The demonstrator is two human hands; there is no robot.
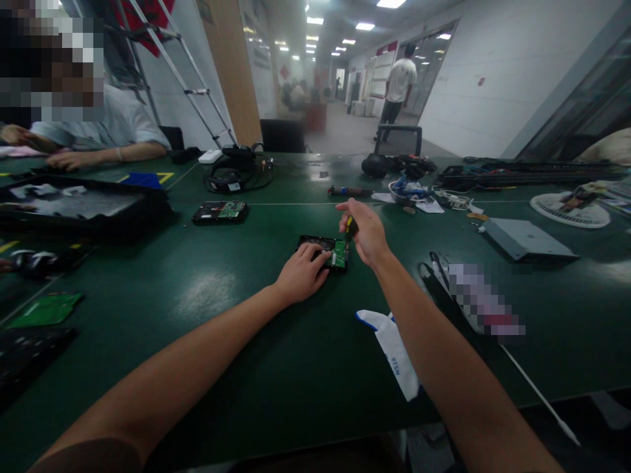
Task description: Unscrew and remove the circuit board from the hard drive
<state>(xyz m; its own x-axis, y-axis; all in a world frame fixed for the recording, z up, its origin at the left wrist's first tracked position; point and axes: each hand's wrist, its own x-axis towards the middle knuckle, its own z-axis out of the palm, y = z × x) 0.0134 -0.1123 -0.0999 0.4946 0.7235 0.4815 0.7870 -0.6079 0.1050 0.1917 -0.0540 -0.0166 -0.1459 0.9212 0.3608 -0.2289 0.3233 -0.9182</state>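
A black hard drive [325,248] with a green circuit board facing up lies on the dark green table [231,309], straight ahead of me. My left hand [302,270] rests flat on its near left corner and presses it down. My right hand [365,231] is closed around a screwdriver [350,227] with a yellow and black handle. The screwdriver stands upright, its tip on the drive's right side over the green board.
A second hard drive [220,211] lies further left. A black tray [79,207] sits at left, where another person leans on the table. A white glove [392,348] lies near my right arm. A grey metal box [525,238], cables and tools crowd the far right.
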